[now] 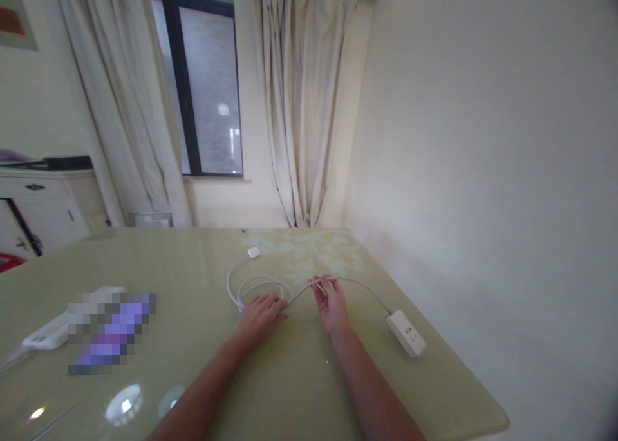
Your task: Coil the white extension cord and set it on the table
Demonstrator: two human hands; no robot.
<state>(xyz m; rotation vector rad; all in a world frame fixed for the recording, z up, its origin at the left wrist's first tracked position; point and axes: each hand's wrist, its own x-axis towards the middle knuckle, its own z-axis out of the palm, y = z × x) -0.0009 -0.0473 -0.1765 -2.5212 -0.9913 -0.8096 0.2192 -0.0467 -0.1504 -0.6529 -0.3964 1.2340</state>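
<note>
A white power strip point(406, 332) lies on the pale green glossy table point(299, 389) at the right. Its white cable point(360, 284) runs left across the table into loose loops and ends in a white plug point(253, 252) farther back. My right hand point(331, 306) pinches the cable between its fingers near the middle of the table. My left hand point(259, 318) rests palm down on the looped part of the cable, fingers curled over it.
A second white power strip point(46, 336) lies at the table's left, beside a blurred patch. The wall runs close along the table's right edge. Curtains and a dark window stand behind the table, and a white cabinet point(38, 209) is at the far left.
</note>
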